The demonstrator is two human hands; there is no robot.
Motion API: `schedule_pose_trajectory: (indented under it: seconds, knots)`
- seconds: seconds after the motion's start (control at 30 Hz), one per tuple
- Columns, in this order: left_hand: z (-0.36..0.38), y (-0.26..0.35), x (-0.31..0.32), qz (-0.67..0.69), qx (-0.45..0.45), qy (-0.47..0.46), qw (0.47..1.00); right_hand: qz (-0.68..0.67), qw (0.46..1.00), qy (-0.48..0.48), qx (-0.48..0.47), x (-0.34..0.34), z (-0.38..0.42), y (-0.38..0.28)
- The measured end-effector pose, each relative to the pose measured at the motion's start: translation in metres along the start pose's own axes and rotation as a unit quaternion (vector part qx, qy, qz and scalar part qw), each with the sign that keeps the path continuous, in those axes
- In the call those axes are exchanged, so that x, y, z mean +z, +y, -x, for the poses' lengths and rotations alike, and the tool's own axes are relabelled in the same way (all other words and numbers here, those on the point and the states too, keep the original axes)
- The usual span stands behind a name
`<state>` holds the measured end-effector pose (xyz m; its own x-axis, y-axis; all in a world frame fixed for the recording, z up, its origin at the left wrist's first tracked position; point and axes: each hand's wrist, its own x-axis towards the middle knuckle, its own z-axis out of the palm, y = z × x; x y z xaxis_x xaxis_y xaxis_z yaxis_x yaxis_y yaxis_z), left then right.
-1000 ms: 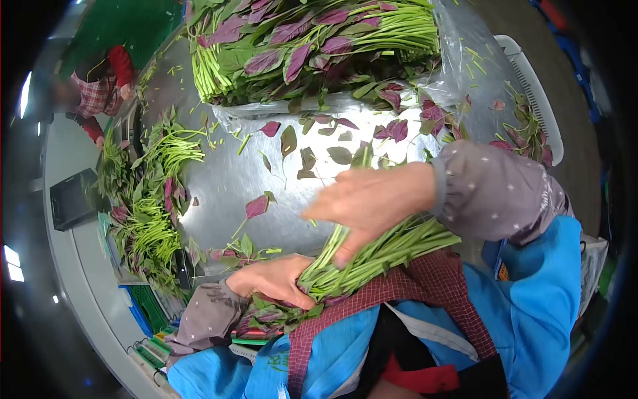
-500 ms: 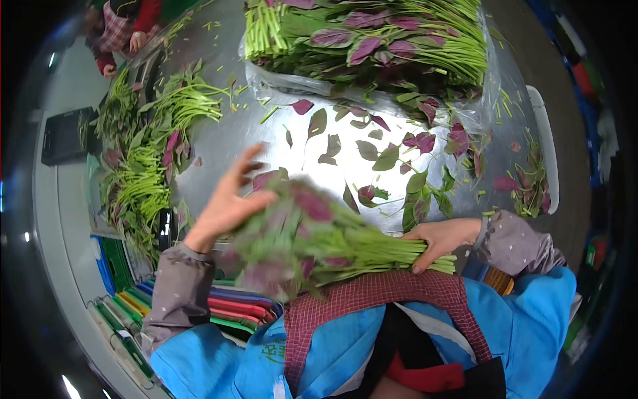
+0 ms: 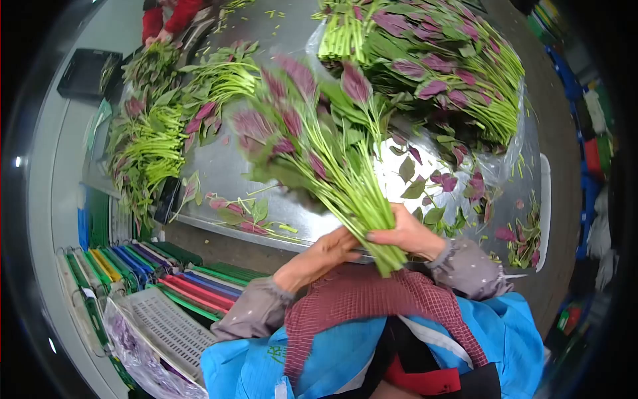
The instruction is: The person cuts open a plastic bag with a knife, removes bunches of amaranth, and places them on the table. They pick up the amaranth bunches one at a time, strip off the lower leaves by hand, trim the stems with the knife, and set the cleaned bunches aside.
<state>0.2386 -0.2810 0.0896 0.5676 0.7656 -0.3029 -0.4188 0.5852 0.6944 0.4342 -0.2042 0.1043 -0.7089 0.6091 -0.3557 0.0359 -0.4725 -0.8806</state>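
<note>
A bunch of red-and-green amaranth (image 3: 345, 169) slants up in front of me, its leaves up and to the left and its cut stem ends down towards my apron. My right hand (image 3: 409, 234) is wrapped round the stems near their lower end, thumb across the front. Beside the stems on the left, my left hand (image 3: 322, 255) lies with its fingers stretched towards them, the tips at the stems' edge. Whether those fingertips press on the stems is hard to see. The metal table (image 3: 212, 169) lies beyond the bunch.
A large amaranth pile (image 3: 452, 73) sits on plastic film at the back right. More bunches (image 3: 156, 143) lie along the left edge. Loose leaves (image 3: 412, 186) are scattered about. Crates (image 3: 159, 326) stand lower left. Another person's hand (image 3: 161, 36) touches greens at the far left.
The bunch has swung from lying sideways to pointing up and away. My left hand has come down from beside the leaves to the stems. The view has shifted left.
</note>
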Motion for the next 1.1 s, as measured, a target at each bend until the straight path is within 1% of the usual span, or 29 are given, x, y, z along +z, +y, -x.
schedule_pose_trajectory:
  seconds: [0.03,0.07,0.1,0.17,0.2,0.23,0.27,0.3,0.37,0.43,0.47,0.5,0.53,0.57,0.6,0.63,0.7,0.73,0.77,0.8,0.83,0.87,0.9,0.93,0.97,1.0,1.03,1.07,1.1]
  knots:
    - [-0.01,-0.007,-0.007,0.117,0.049,-0.001,0.992,0.033,0.999,0.0,0.014,0.007,-0.011,0.005]
    - [-0.017,-0.013,-0.012,0.109,0.063,0.1,0.987,0.069,0.997,0.007,-0.045,0.021,-0.017,0.007]
    - [-0.017,-0.019,-0.021,0.115,0.069,0.103,0.986,0.074,0.996,0.002,-0.039,0.023,-0.018,0.018]
    - [-0.018,-0.033,-0.035,0.171,0.011,0.253,0.952,0.089,0.995,0.022,0.049,0.018,-0.02,0.04]
    - [-0.011,-0.041,-0.038,0.225,-0.006,0.279,0.933,0.059,0.983,0.033,0.17,0.012,-0.016,0.039]
    - [-0.002,-0.05,-0.042,0.237,-0.007,0.281,0.93,0.063,0.981,0.031,0.181,0.006,-0.012,0.043]
    - [0.007,-0.059,-0.046,0.323,-0.001,0.249,0.913,-0.077,0.976,0.035,0.202,0.0,-0.009,0.049]
    - [0.012,-0.066,-0.048,0.405,0.005,0.215,0.888,-0.217,0.95,0.041,0.219,-0.005,-0.008,0.055]
    - [0.016,-0.062,-0.04,0.405,0.005,0.248,0.88,-0.212,0.949,0.026,0.233,-0.006,-0.01,0.065]
    - [0.017,-0.066,-0.041,0.376,0.003,0.226,0.899,-0.313,0.928,-0.02,0.202,0.001,-0.017,0.065]
    - [0.015,-0.07,-0.042,0.316,0.005,0.228,0.921,-0.291,0.933,-0.008,0.21,0.006,-0.021,0.058]
    - [0.013,-0.069,-0.041,0.318,0.008,0.227,0.921,-0.288,0.934,-0.009,0.211,0.008,-0.024,0.061]
    - [0.012,-0.065,-0.037,0.243,-0.005,0.233,0.941,-0.136,0.965,-0.003,0.224,0.011,-0.027,0.065]
    - [0.01,-0.064,-0.034,0.168,-0.018,0.237,0.957,0.018,0.973,0.003,0.231,0.016,-0.029,0.066]
    - [0.005,-0.068,-0.031,0.162,-0.007,0.269,0.949,-0.015,0.973,0.014,0.23,0.024,-0.029,0.064]
    - [0.006,-0.065,-0.031,0.162,-0.006,0.269,0.949,-0.013,0.973,0.013,0.231,0.026,-0.028,0.058]
    - [0.009,-0.05,-0.03,0.119,-0.021,0.265,0.957,0.019,0.975,0.027,0.22,0.026,-0.031,0.043]
    - [0.014,-0.04,-0.03,0.134,-0.023,0.272,0.953,0.051,0.976,0.049,0.205,0.026,-0.029,0.031]
    - [0.025,-0.027,-0.029,0.132,-0.007,0.272,0.953,0.126,0.975,0.055,0.176,0.023,-0.022,0.011]
    - [0.038,-0.01,-0.028,0.131,0.009,0.272,0.953,0.219,0.971,0.078,0.057,0.009,-0.015,0.008]
    - [0.052,0.012,-0.024,0.071,0.069,0.298,0.949,0.25,0.961,0.104,0.053,0.009,-0.004,-0.028]
    - [0.065,0.03,-0.027,0.027,0.111,0.324,0.939,0.285,0.948,0.133,-0.048,-0.003,0.003,-0.038]
    - [0.074,0.037,-0.039,0.048,0.168,0.318,0.932,0.282,0.946,0.154,-0.049,-0.017,0.008,-0.047]
    - [0.068,0.04,-0.06,-0.014,0.112,0.333,0.936,0.316,0.933,0.137,-0.102,-0.029,0.003,-0.05]
    - [0.064,0.042,-0.075,-0.078,0.057,0.346,0.933,0.378,0.914,0.132,-0.065,-0.042,-0.006,-0.048]
    - [0.072,0.047,-0.071,-0.083,0.063,0.347,0.932,0.547,0.802,0.132,-0.201,-0.078,-0.005,-0.028]
    - [0.077,0.063,-0.066,-0.176,0.037,0.345,0.921,0.686,0.635,0.13,-0.332,-0.111,-0.012,-0.019]
    - [0.08,0.084,-0.062,-0.268,0.01,0.343,0.9,0.571,0.771,0.164,-0.229,-0.061,-0.003,-0.074]
    - [0.092,0.112,-0.044,-0.26,0.118,0.321,0.903,0.443,0.861,0.174,-0.18,-0.041,0.006,-0.105]
